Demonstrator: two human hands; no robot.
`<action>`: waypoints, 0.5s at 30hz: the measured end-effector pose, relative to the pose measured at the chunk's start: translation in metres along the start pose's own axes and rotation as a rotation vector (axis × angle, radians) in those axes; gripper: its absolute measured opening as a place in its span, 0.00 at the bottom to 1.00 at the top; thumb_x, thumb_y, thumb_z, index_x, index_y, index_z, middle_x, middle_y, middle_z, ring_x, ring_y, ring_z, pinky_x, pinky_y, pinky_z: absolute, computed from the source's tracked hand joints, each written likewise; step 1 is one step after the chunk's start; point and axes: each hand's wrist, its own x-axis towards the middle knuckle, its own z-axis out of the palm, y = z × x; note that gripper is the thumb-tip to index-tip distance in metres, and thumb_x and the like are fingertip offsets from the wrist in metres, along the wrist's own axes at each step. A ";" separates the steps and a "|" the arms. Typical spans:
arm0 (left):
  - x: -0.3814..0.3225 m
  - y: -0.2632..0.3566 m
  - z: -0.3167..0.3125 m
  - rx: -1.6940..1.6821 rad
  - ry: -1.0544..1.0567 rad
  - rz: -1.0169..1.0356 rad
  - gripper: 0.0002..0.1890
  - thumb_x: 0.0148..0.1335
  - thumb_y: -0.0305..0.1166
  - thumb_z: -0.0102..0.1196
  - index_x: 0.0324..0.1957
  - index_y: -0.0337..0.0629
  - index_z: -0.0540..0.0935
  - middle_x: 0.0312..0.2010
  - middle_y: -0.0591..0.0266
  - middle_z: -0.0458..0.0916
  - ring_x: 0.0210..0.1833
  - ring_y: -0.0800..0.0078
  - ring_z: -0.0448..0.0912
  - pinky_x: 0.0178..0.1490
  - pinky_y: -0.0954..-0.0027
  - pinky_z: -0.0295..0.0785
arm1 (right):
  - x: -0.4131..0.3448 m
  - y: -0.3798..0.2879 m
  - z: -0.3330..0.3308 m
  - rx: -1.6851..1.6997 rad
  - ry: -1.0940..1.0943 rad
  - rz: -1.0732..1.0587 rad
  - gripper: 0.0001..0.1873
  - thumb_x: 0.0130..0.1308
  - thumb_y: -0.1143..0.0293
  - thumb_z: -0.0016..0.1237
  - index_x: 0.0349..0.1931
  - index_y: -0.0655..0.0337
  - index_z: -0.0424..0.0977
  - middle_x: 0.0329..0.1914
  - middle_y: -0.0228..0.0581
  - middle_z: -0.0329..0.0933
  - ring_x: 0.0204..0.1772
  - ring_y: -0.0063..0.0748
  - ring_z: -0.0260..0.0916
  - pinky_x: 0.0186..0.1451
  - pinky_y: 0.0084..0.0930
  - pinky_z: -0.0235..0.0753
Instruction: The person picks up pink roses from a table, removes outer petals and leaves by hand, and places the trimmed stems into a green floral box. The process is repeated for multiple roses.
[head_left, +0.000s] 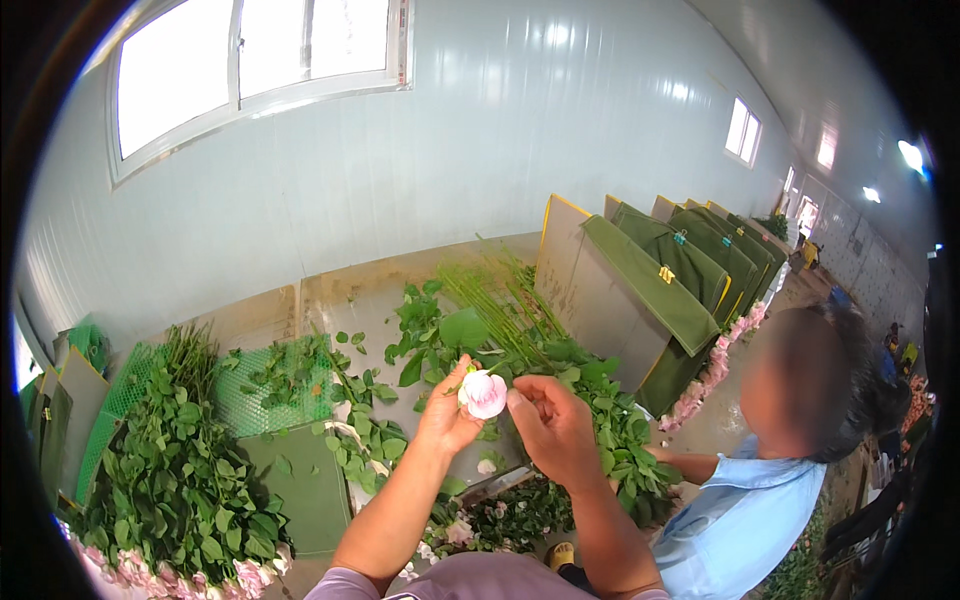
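A pale pink rose (482, 394) faces up at me, with my left hand (447, 420) gripping it just below the bloom. Close to the right edge of its petals is my right hand (559, 431), fingers curled and thumb towards the flower. Whether those fingertips pinch a petal is too fine to tell. Leafy rose stems (607, 405) lie to the right of my hands. Loose leaves (371, 439) are scattered over the grey tabletop (382, 360) beneath.
A large bundle of roses (180, 465) lies at left beside green netting (274, 390) and a green mat (304, 480). Upright boards with green covers (652, 277) and clips stand at right. Close on my right is a person in a blue shirt (739, 517). Cut foliage (517, 517) lies below the table edge.
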 end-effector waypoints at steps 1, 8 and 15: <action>0.000 -0.001 -0.001 0.004 -0.031 -0.013 0.09 0.65 0.40 0.56 0.37 0.46 0.78 0.32 0.67 0.81 0.34 0.74 0.81 0.37 0.71 0.80 | 0.003 -0.001 0.002 -0.054 -0.024 0.004 0.11 0.64 0.70 0.52 0.40 0.70 0.75 0.26 0.32 0.75 0.27 0.16 0.68 0.30 0.16 0.68; 0.000 -0.004 -0.021 -0.129 -0.097 0.001 0.06 0.63 0.35 0.56 0.40 0.49 0.81 0.35 0.69 0.83 0.37 0.73 0.81 0.41 0.67 0.78 | -0.007 0.021 0.011 -0.194 0.002 -0.029 0.09 0.64 0.69 0.51 0.36 0.67 0.75 0.26 0.42 0.77 0.26 0.29 0.73 0.30 0.26 0.71; 0.008 0.006 -0.041 -0.160 -0.248 -0.005 0.11 0.62 0.38 0.57 0.45 0.53 0.79 0.35 0.73 0.82 0.30 0.78 0.78 0.25 0.72 0.72 | -0.061 0.025 0.000 -0.095 -0.567 0.002 0.10 0.64 0.67 0.51 0.38 0.67 0.76 0.26 0.41 0.76 0.26 0.28 0.72 0.31 0.25 0.71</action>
